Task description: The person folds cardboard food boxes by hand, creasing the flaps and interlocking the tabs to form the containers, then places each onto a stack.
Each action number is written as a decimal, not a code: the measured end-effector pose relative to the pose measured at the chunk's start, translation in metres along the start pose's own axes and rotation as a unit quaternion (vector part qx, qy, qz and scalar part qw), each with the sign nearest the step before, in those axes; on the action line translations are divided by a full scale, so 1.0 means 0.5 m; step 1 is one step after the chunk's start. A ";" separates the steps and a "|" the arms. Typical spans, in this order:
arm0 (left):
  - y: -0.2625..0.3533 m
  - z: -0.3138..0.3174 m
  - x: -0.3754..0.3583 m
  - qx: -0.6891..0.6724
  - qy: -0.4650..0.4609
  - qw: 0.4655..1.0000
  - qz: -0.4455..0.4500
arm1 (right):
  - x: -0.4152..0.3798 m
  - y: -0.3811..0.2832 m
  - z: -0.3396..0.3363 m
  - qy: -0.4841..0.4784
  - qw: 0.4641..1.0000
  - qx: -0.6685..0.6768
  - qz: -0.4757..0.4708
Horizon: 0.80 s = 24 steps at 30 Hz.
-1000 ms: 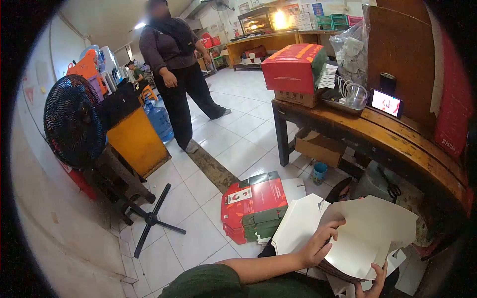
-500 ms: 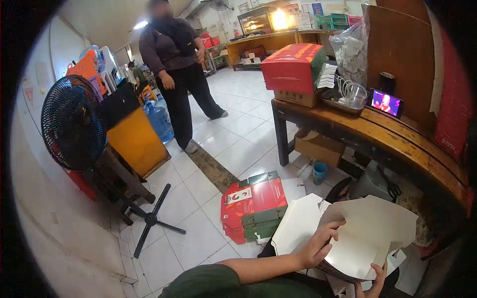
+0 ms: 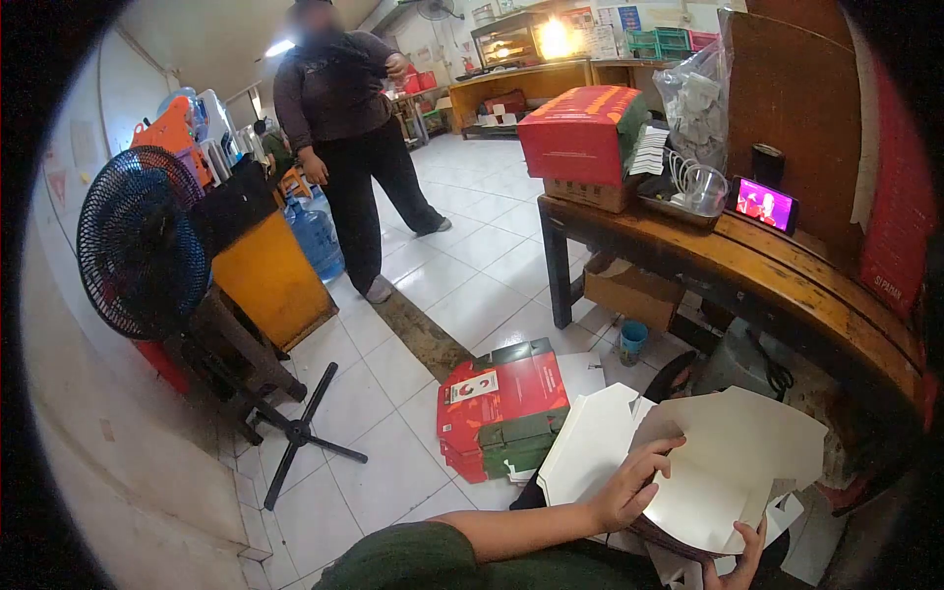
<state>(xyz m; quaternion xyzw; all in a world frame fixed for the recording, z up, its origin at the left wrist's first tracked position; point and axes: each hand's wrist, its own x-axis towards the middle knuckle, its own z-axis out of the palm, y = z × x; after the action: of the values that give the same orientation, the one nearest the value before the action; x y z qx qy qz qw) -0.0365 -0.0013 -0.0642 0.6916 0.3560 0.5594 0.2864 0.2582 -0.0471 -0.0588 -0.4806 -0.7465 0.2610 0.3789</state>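
Observation:
A partly folded cardboard box [image 3: 742, 438] with a white inner face lies open across my lap, its flaps spread outward. My left hand [image 3: 634, 489] bends its fingers over the box's left wall, between the side flap and the interior. At the near right edge, my right hand [image 3: 739, 559] grips the board, thumb and fingers on either side. On the floor just left of the box are flat red and green printed cartons [image 3: 506, 403], stacked together.
A wooden bench [image 3: 787, 261] on the right bears a red box [image 3: 580, 133], a tray [image 3: 683, 206] and a lit phone [image 3: 762, 205]. A blue cup [image 3: 632, 342] stands beneath. A standing fan [image 3: 143, 241] is at left. Another person [image 3: 339, 128] stands ahead.
The standing person's arm has risen, bringing one hand up near the chest. The phone's picture has changed. My hands and the box look the same.

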 end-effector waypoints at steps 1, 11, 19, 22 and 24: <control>0.000 -0.001 0.000 0.003 -0.003 1.000 -0.003 | 0.000 0.003 0.001 0.001 1.000 -0.003 -0.003; 0.002 -0.001 -0.001 0.014 -0.002 1.000 -0.004 | 0.001 0.006 0.002 0.004 1.000 -0.012 -0.004; 0.004 -0.001 0.001 0.018 0.005 1.000 0.017 | 0.001 0.001 0.004 0.005 1.000 -0.012 0.010; 0.005 -0.001 0.000 0.020 0.003 1.000 0.016 | -0.001 0.002 0.004 0.006 1.000 -0.028 0.009; 0.006 -0.001 0.001 0.019 0.002 1.000 0.017 | 0.000 0.003 0.004 0.007 0.999 -0.033 0.001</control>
<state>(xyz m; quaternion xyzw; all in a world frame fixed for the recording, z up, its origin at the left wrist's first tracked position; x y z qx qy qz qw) -0.0364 -0.0027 -0.0613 0.7016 0.3559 0.5586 0.2628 0.2574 -0.0468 -0.0610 -0.4955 -0.7515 0.2337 0.3676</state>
